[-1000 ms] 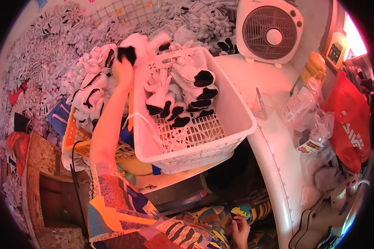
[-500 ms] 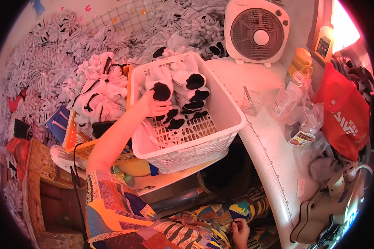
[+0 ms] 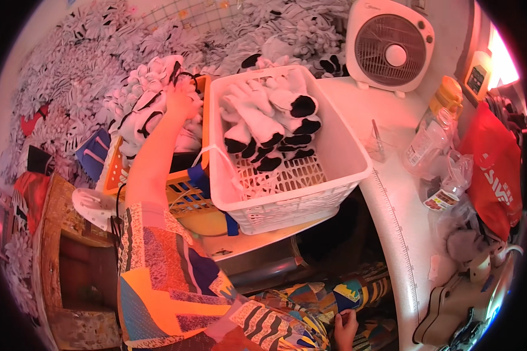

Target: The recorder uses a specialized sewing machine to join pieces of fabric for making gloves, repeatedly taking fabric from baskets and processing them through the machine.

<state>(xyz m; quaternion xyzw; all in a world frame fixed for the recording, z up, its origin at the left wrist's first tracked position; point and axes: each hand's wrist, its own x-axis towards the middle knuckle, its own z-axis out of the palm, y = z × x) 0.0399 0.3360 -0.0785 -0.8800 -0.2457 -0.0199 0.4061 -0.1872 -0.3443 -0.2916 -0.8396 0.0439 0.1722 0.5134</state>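
Observation:
My left hand [image 3: 183,100], its fingers smeared by motion, rests at the top of a heap of white gloves [image 3: 149,111] with black edges. Whether it grips one cannot be told. The heap fills an orange basket [image 3: 188,199]. Just right of it stands a white plastic basket [image 3: 339,187], where several white gloves [image 3: 257,117] lie stacked, their black cuff openings toward me. Low in front of my patterned clothes, my right hand [image 3: 344,332] is closed, thumb and fingers drawn together; anything between them is too small to make out.
Loose white gloves [image 3: 58,88] are piled high along the back and left. A box fan [image 3: 391,50] stands behind the white table [image 3: 386,205], which carries clear plastic bottles [image 3: 428,143], a red bag [image 3: 490,175] and a sewing machine [image 3: 451,310] at right. A wooden frame [image 3: 50,257] is lower left.
My left hand has left the gloves in the white basket and moved left to the heap in the orange basket. The gloves it touched now lie flat on the stack. The view has shifted.

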